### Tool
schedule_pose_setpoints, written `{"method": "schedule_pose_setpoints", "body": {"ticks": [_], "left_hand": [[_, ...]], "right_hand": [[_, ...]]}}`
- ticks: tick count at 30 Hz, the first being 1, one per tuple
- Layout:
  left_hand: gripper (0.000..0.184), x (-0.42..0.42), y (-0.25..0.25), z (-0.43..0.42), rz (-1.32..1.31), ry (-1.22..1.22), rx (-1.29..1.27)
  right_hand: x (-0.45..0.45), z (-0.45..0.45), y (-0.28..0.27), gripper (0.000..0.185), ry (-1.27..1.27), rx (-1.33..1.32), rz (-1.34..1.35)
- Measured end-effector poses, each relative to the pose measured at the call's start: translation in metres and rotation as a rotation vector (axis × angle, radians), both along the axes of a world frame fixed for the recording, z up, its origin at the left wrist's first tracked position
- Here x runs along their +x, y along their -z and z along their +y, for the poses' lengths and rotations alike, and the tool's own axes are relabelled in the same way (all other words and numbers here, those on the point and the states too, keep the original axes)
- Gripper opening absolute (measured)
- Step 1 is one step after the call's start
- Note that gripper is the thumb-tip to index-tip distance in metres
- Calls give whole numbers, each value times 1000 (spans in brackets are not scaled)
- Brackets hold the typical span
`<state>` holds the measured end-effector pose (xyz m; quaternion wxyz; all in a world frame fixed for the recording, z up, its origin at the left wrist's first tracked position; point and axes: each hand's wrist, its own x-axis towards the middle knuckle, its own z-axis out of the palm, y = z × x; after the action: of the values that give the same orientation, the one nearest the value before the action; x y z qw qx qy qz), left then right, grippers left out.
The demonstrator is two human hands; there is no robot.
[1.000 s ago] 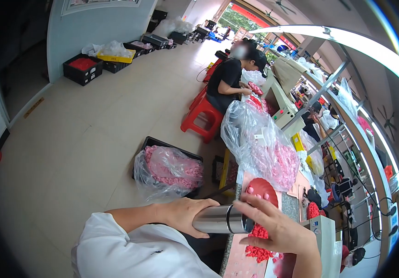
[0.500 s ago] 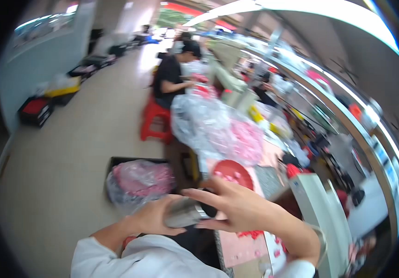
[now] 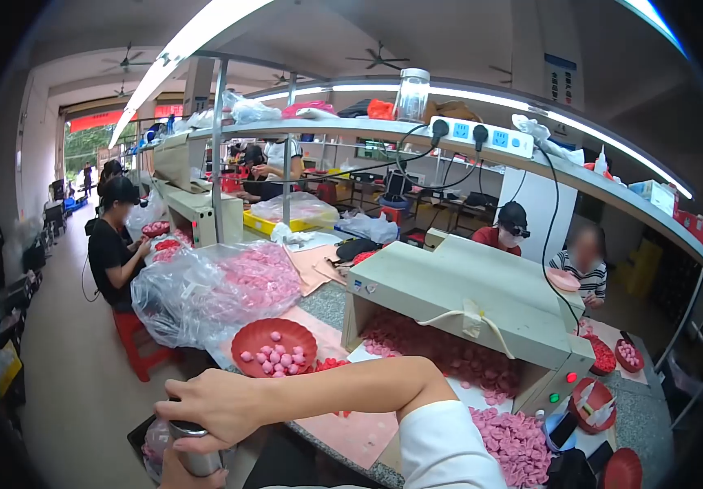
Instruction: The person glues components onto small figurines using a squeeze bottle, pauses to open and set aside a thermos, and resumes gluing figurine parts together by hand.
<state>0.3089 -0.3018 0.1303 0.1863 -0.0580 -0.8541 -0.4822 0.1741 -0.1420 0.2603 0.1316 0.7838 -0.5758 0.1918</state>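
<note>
A silver metal flask with a dark top stands tilted at the lower left, beside the table's front edge. Wrapped round its lower body is my left hand, only partly in view. My right hand grips the flask's top, its forearm stretched across the front of the table. Just beyond that forearm lies a red bowl holding several pink balls. Small red pieces are next to the bowl, partly hidden by the arm.
A large clear bag of pink pieces lies behind the bowl. A pale machine covers many pink pieces. Co-workers sit at the left and far right. A shelf with a power strip runs overhead.
The view has swung right, bringing the machine and right-hand table into sight. Both hands and the flask now appear further left and lower, with my right hand over the flask's top.
</note>
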Motion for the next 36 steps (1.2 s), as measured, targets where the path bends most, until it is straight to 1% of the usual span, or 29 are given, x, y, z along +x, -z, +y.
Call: {"method": "schedule_pose_setpoints", "body": {"ticks": [2,3,5,6,8,9,11,12,14,15,17,18,20,21,22,23,24,25,26,27,28,29,32,33,34,36], "left_hand": [[101,-8,-3,8,34,-7,37],[90,-18,4,12,217,-102,6],[82,-29,-23,22,171,-61,124],[77,-38,-28,25,157,-47,273],[72,-63,-38,21,43,12,486],[64,-72,-47,26,116,106,559],[60,-87,-76,63,253,211,796],[60,-95,-88,78,264,213,821],[61,-116,-105,104,165,340,814],[61,-123,-117,122,170,387,742],[64,-143,-141,150,152,539,683],[68,-153,-154,158,109,666,610],[70,-164,-177,189,300,740,494],[69,-160,-187,198,331,730,423],[68,-155,-196,202,360,716,355],[64,-154,-203,203,406,802,299],[57,-150,-210,204,361,990,357],[50,-145,-217,207,312,1170,422],[42,-137,-228,210,312,1393,394],[38,-128,-243,215,319,1609,366],[38,-124,-253,217,314,1737,338],[37,-121,-260,227,299,1848,312],[35,-128,-270,238,266,1999,276],[34,-133,-271,241,255,2019,273],[33,-139,-272,244,242,2033,274],[32,-150,-274,251,214,2061,274]], "right_hand": [[-13,7,0,50,12,7,-63],[-24,11,2,61,-5,-37,-121],[-36,23,1,76,-65,-124,-551],[-32,43,-14,86,12,78,-790],[-44,61,4,85,134,212,-943],[-47,67,18,85,178,223,-980],[-46,81,38,85,161,203,-1040],[-35,92,35,85,143,175,-1089],[-26,107,28,83,231,-99,-954],[-20,118,14,79,260,-161,-1100],[-22,149,-6,74,352,-251,-1073],[-19,169,-21,76,306,-275,-1160],[-16,207,-50,76,434,-400,-1073],[-19,228,-68,77,522,-458,-929],[-11,247,-94,77,603,-518,-865],[-9,267,-117,74,743,-581,-817],[-12,287,-137,69,852,-666,-786],[-2,300,-164,64,929,-728,-695],[-1,313,-184,66,965,-804,-631],[1,326,-204,67,1005,-879,-567],[-7,343,-223,70,1041,-911,-452],[-17,369,-246,71,1184,-922,-429],[-40,424,-286,73,1367,-1067,-127],[-49,446,-299,90,1366,-1063,-105],[-55,455,-307,87,1376,-1107,-57],[-65,473,-318,86,1341,-1157,-39]]}}
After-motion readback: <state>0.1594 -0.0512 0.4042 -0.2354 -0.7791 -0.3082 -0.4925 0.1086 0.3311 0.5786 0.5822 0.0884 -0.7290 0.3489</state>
